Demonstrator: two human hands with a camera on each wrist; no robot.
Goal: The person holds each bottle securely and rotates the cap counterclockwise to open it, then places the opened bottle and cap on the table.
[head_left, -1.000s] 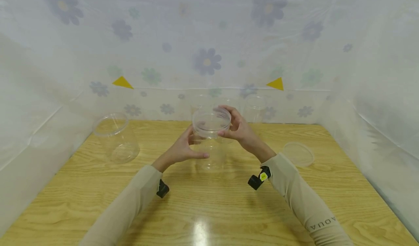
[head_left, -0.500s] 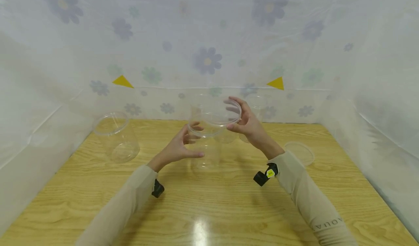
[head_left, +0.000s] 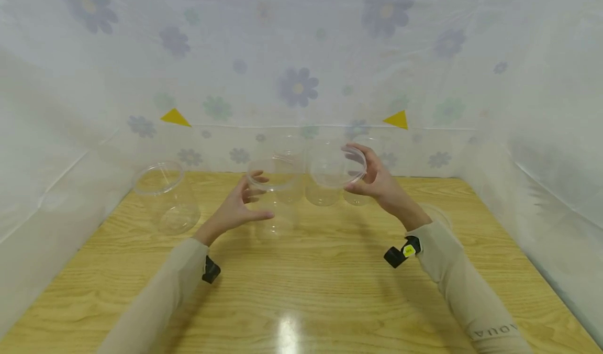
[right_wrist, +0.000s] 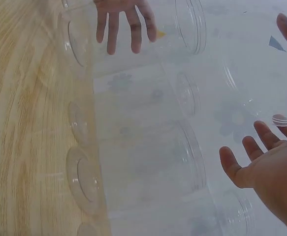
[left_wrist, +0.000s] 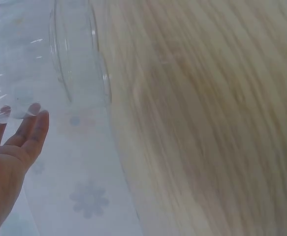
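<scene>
Jar (head_left: 273, 197), clear plastic and open-mouthed, is standing upright on the wooden table (head_left: 301, 291) just left of centre, in front of a row of similar jars (head_left: 325, 186) lined against the far flowered backdrop (head_left: 297, 87). Judging by the parted pieces, the step in hand is uncapping: the mouth is showing bare and the lid is being carried off to the right, above the table. The next move would seem to call for a free spot for the lid, perhaps near the spare lid (head_left: 435, 215) lying at the right behind the forearm.

Left hand (head_left: 235, 210) is cupping the jar's left side near the rim, its fingers spread and only loosely curved (the left wrist view is showing fingertips (left_wrist: 37, 123) near clear plastic, too blurred to tell how firm the contact is).

Right hand (head_left: 379, 184) is holding the lid (head_left: 336, 165) tilted on edge, thumb beneath and fingers curled over the far rim, well clear of the jar mouth; in the right wrist view its fingers (right_wrist: 254, 147) are looking spread, with the lid rim hardly visible.

Another open jar (head_left: 167, 197) is standing apart at the far left.
</scene>
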